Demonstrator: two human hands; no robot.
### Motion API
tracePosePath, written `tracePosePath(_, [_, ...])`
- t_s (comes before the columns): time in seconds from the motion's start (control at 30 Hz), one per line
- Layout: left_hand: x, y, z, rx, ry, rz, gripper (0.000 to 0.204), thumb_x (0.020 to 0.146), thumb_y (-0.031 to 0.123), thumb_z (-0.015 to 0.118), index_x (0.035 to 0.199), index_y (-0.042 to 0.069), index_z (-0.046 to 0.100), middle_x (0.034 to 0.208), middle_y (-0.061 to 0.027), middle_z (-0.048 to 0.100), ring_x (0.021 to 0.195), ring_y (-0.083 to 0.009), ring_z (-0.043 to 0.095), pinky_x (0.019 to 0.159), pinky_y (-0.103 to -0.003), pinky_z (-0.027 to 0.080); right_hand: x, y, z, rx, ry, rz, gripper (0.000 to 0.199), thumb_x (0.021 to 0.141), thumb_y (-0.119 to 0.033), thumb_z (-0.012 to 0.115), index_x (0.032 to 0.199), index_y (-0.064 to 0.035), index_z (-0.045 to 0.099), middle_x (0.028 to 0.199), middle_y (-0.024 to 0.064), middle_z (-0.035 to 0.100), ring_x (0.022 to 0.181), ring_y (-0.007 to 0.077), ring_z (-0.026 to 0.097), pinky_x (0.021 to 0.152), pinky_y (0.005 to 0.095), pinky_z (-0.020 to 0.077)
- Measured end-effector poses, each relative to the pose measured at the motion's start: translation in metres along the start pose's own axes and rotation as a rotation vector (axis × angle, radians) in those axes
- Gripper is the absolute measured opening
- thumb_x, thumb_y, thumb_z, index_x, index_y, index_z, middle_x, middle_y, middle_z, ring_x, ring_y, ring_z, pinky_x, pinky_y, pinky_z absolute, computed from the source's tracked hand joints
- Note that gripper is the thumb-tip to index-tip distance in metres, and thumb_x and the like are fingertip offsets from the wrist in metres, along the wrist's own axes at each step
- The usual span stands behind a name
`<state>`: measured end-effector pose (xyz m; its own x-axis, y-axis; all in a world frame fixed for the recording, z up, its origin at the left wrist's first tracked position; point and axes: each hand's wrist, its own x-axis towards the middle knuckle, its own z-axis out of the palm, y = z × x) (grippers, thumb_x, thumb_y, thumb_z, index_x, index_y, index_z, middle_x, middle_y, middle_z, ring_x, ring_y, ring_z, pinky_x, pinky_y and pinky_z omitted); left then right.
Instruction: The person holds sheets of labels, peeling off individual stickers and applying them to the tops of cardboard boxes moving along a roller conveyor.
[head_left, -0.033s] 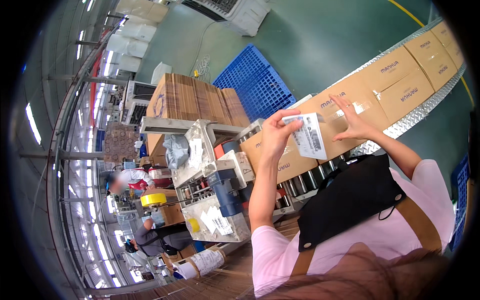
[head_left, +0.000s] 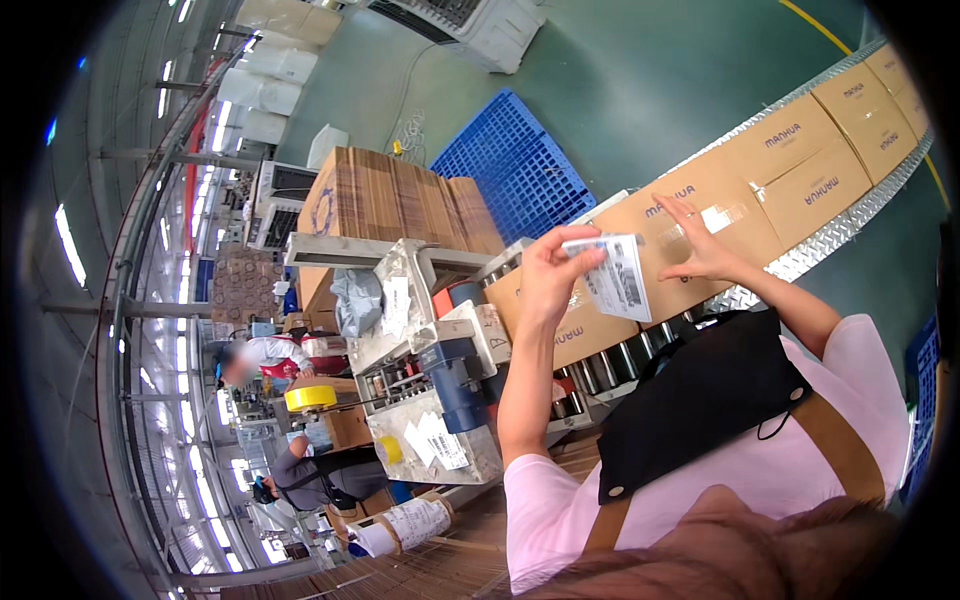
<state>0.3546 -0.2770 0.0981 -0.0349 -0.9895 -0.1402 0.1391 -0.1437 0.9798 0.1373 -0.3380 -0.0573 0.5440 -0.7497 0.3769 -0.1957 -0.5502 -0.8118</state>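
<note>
My left hand (head_left: 555,280) pinches a small sheaf of white printed labels (head_left: 620,278) between thumb and fingers, holding it above the cardboard cartons. Just to the right, my right hand (head_left: 697,245) has its thumb and fingers spread apart, with nothing in them. Below both hands, a brown carton (head_left: 725,190) lies on the roller conveyor (head_left: 622,358). A pale patch of tape or label (head_left: 716,218) shows on that carton beside my right fingers. The hand and labels partly hide the carton at the left.
More cartons (head_left: 870,115) continue up the conveyor to the far right. A machine with a blue motor (head_left: 452,385) stands at left, loose labels (head_left: 437,440) on its top. Flattened cartons (head_left: 400,200) and a blue pallet (head_left: 515,160) lie beyond. Two people (head_left: 320,475) work at far left.
My right hand has shifted slightly left, closer to the labels. My left hand keeps its hold on them with hardly any movement.
</note>
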Motion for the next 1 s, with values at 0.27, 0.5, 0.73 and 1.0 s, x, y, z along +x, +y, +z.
tracePosePath(0.27, [-0.109, 0.056, -0.019, 0.218, 0.129, 0.264, 0.025, 0.072, -0.011, 0.067, 0.096, -0.006, 0.064, 0.09, -0.0106, 0.066, 0.077, -0.0105, 0.062, 0.065, -0.019, 0.048, 0.079, -0.029, 0.056, 0.379, 0.091, -0.131, 0.025, 0.075, 0.009, 0.056, 0.092, -0.0057, 0.066, 0.119, 0.0115, 0.051, 0.109, 0.025, 0.053, 0.088, 0.0303, 0.0445])
tracePosePath(0.5, [-0.133, 0.064, -0.019, 0.683, 0.339, 0.564, 0.024, 0.065, -0.007, 0.072, 0.087, 0.003, 0.071, 0.1, -0.0083, 0.055, 0.095, -0.0161, 0.052, 0.081, -0.027, 0.041, 0.119, -0.075, 0.06, 0.446, 0.216, -0.371, 0.023, 0.078, 0.011, 0.052, 0.091, -0.0024, 0.066, 0.111, 0.0111, 0.06, 0.093, 0.0188, 0.062, 0.074, 0.0284, 0.0509])
tracePosePath(0.73, [-0.141, 0.079, -0.027, 0.487, 0.303, 0.471, 0.017, 0.068, -0.007, 0.069, 0.084, -0.003, 0.068, 0.089, -0.0104, 0.06, 0.082, -0.0168, 0.057, 0.073, -0.026, 0.044, 0.151, -0.1, 0.049, 0.524, 0.019, -0.324, 0.019, 0.085, 0.004, 0.051, 0.096, -0.0014, 0.065, 0.087, 0.0081, 0.069, 0.074, 0.0129, 0.066, 0.062, 0.0238, 0.0533])
tracePosePath(1.0, [-0.13, 0.074, -0.035, 0.237, 0.311, 0.332, 0.012, 0.087, 0.003, 0.058, 0.097, -0.001, 0.056, 0.087, -0.001, 0.06, 0.077, -0.0043, 0.053, 0.066, -0.02, 0.043, 0.181, -0.105, 0.042, 0.933, -0.362, -0.028, 0.032, 0.092, -0.02, 0.045, 0.118, -0.0044, 0.055, 0.115, 0.0061, 0.059, 0.099, 0.0115, 0.057, 0.073, 0.0242, 0.0501])
